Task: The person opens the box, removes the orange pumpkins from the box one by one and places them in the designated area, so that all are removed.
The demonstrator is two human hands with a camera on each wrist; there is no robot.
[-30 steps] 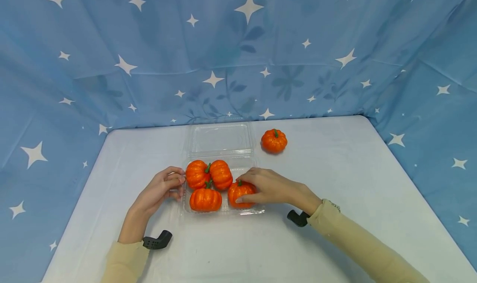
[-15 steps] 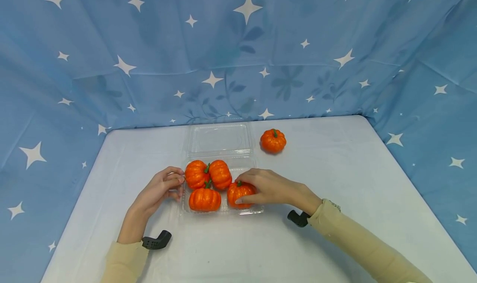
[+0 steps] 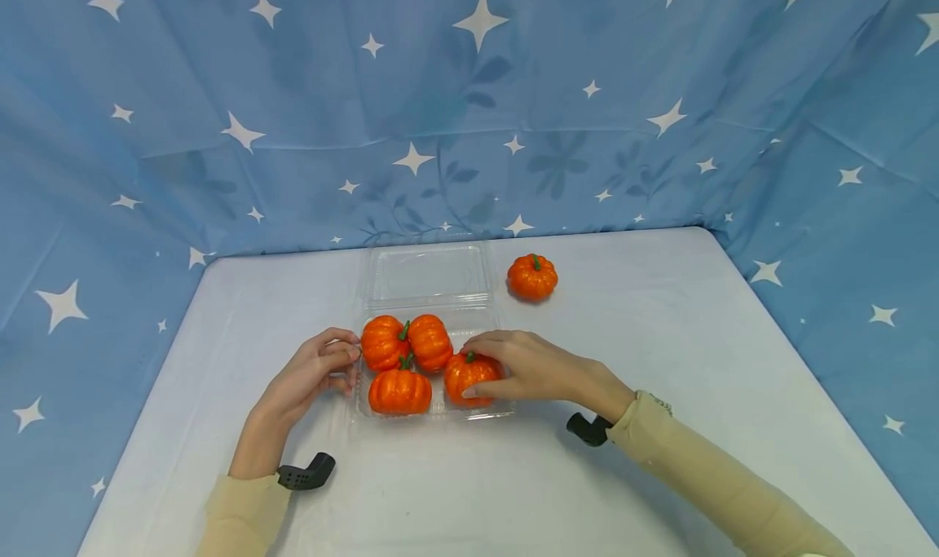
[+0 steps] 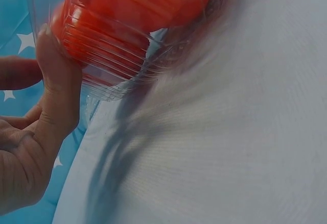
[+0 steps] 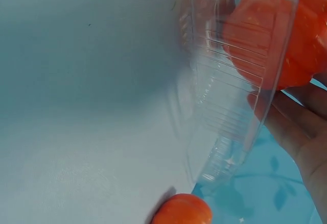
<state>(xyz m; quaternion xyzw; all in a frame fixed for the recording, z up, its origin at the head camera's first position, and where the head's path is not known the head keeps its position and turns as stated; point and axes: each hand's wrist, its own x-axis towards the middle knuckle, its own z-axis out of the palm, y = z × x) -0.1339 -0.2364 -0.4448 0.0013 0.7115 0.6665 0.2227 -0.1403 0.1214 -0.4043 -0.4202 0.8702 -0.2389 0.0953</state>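
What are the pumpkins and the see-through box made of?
The pumpkins look shiny, perhaps painted foam or plastic: light glints on their smooth orange ridges, but I can't tell which. The box looks like thin, glossy clear plastic: you can see the pumpkins through its ribbed walls.

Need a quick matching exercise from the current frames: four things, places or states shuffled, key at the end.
1. Left hand
2. Right hand
3. Farthest pumpkin
4. Lid

A. Clear plastic, folded open
B. At the left side of the container
C. Orange, resting on the table
D. Holding the nearer pumpkin on the container's right side

Pairs: 1-B, 2-D, 3-C, 4-A
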